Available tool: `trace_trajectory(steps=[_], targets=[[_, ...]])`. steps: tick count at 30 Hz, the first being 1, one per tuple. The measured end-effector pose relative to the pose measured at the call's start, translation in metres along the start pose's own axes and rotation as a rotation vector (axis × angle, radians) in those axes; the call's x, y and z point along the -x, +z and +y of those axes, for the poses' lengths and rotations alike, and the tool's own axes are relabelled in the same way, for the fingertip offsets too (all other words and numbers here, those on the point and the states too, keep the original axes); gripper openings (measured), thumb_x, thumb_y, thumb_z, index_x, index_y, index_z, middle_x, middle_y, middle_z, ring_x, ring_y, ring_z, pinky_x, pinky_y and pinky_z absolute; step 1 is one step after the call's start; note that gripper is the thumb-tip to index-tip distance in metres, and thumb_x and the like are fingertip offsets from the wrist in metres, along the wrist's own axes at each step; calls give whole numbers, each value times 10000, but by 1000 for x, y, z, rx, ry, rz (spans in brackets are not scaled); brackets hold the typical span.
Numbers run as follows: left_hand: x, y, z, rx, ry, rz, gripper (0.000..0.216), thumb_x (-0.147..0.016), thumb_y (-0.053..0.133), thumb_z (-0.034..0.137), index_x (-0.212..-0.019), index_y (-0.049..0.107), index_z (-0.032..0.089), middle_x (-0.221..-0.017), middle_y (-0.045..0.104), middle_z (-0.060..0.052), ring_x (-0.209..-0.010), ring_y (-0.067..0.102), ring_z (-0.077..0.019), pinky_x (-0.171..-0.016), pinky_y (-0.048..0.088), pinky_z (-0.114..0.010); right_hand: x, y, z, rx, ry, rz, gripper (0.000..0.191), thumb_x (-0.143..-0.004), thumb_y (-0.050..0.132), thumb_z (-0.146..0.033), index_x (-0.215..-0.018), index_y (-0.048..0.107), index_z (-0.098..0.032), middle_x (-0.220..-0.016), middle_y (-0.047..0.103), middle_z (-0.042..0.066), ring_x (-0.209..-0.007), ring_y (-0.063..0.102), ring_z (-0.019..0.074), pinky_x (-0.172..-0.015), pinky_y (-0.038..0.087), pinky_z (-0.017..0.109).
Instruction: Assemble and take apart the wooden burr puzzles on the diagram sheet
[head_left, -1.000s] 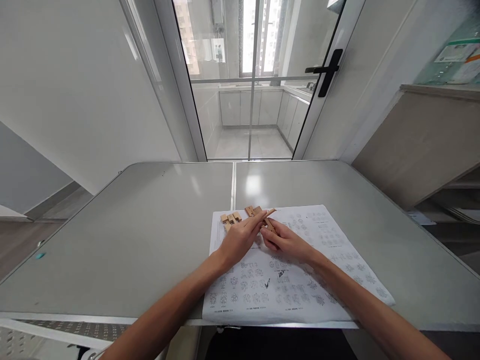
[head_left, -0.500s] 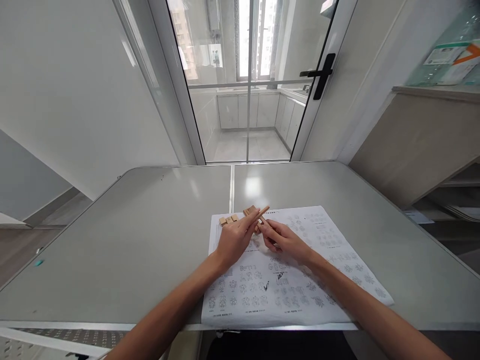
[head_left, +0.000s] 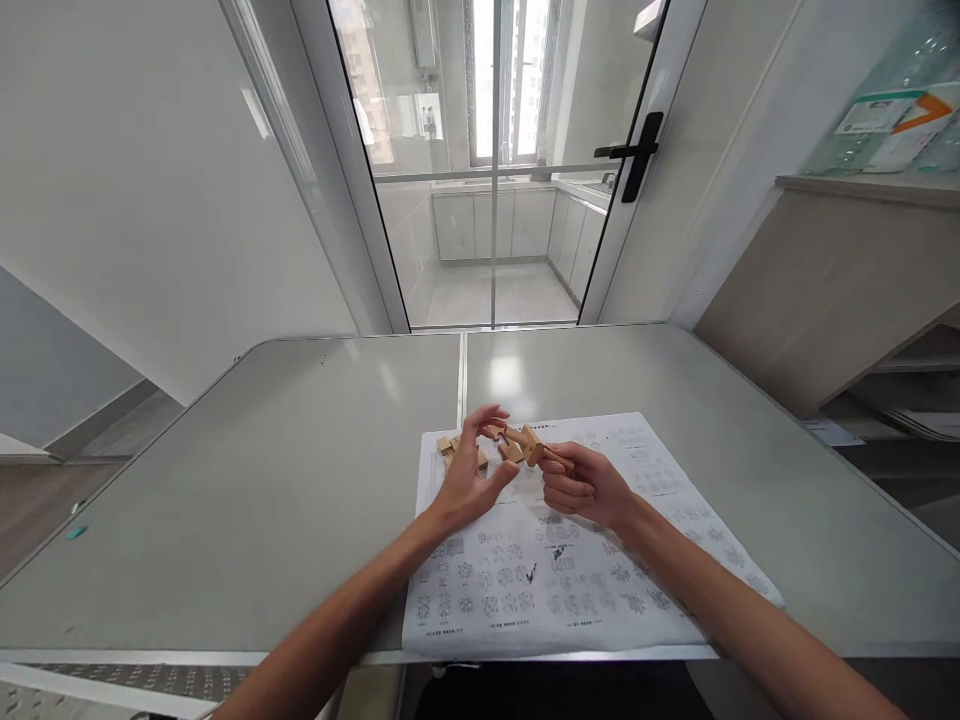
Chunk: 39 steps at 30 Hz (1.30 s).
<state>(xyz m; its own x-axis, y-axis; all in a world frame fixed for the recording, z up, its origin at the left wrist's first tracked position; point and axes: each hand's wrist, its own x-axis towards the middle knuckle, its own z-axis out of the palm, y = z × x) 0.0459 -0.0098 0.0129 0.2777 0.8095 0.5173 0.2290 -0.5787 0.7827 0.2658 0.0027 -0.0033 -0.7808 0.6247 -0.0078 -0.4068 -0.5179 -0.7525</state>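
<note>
My right hand (head_left: 581, 485) is closed around joined wooden puzzle pieces (head_left: 532, 446), a notched block with sticks crossing it. They are held a little above the printed sheet (head_left: 525, 620). My left hand (head_left: 472, 478) curves at their left side, its thumb and fingers spread apart. One stick end points toward its fingertips; whether they touch it I cannot tell. Loose wooden pieces (head_left: 442, 445) lie on the sheet behind my left hand, which partly hides them. Another wooden piece (head_left: 511, 453) shows between the two hands.
The sheet carries rows of small line diagrams and lies on a grey table (head_left: 300, 480) with a seam down its middle. A small teal object (head_left: 76, 533) is near the left edge. Beyond the table is a glass door (head_left: 495, 240); a shelf unit (head_left: 832, 290) stands at right.
My left hand has opened and drawn back from the pieces. My right hand has turned the wooden pieces, so a notched block now shows. More loose pieces are visible behind my left hand.
</note>
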Motion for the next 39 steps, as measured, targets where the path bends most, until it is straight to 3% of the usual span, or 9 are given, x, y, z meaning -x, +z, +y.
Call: trace_trajectory(steps=[3, 8, 13, 19, 23, 28, 31, 34, 39], targets=[[-3, -4, 7, 90, -62, -159, 723, -1005, 385, 791, -1433, 577, 241, -1417, 647, -158, -1307, 591, -325, -1143, 442, -502, 0, -6, 5, -26, 53, -49, 443, -951, 584, -509, -658, 370, -255, -342, 194, -136, -323, 95, 83, -372, 223, 218], [-3, -2, 13, 168, -74, -247, 672, -1000, 434, 782, -1274, 688, 224, -1276, 715, -130, -1196, 647, -308, -1072, 488, -446, 0, -13, 11, -66, 170, -124, 502, -884, 632, -559, -620, 313, -274, -299, 181, -141, -258, 73, 66, -301, 171, 220], [-1, 7, 14, 199, -203, -103, 596, -1009, 482, 745, -1035, 694, 189, -910, 685, -65, -842, 614, -203, -816, 502, -338, -1, -6, 11, -32, 218, -119, 487, -938, 606, -606, -680, 373, -265, -338, 233, -145, -284, 118, 72, -325, 196, 220], [-9, 7, 7, 525, -448, 202, 657, -926, 565, 811, -914, 684, 165, -679, 529, 13, -607, 456, -123, -574, 393, -258, -3, 12, 5, 91, 34, 88, 510, -992, 560, -721, -898, 571, -219, -473, 298, -145, -378, 162, 69, -436, 207, 235], [-14, -2, 2, 676, -579, 337, 634, -880, 643, 803, -858, 662, 170, -615, 439, 49, -534, 356, -99, -500, 327, -238, -4, 16, 6, 481, -145, 383, 410, -984, 661, -608, -892, 567, -219, -630, 446, -84, -493, 340, 88, -509, 277, 250], [-14, -8, 7, 720, -615, 330, 653, -847, 678, 808, -747, 636, 164, -563, 330, 79, -487, 285, -74, -469, 261, -224, -9, 9, 12, 1120, -303, 592, 301, -962, 698, -517, -1036, 645, -230, -957, 640, 47, -798, 594, 200, -661, 464, 321], [-15, -7, 11, 720, -622, 303, 687, -818, 678, 840, -726, 634, 160, -554, 328, 80, -472, 263, -65, -460, 230, -222, -22, 6, 14, 1329, -250, 636, 288, -966, 673, -481, -1112, 623, -238, -1116, 662, 90, -854, 646, 229, -683, 468, 341], [-15, -7, 12, 725, -616, 285, 694, -807, 682, 845, -721, 640, 157, -551, 324, 79, -470, 252, -63, -456, 202, -221, -37, 7, 10, 1546, -87, 689, 275, -967, 659, -420, -1160, 601, -233, -1153, 684, 101, -812, 656, 226, -638, 386, 320], [-15, -7, 11, 723, -620, 284, 657, -801, 717, 808, -723, 641, 161, -553, 306, 86, -469, 242, -63, -460, 211, -223, -52, 10, 0, 1678, 89, 692, 123, -983, 609, -306, -903, 556, -228, -910, 700, 75, -762, 606, 228, -611, 272, 313]])
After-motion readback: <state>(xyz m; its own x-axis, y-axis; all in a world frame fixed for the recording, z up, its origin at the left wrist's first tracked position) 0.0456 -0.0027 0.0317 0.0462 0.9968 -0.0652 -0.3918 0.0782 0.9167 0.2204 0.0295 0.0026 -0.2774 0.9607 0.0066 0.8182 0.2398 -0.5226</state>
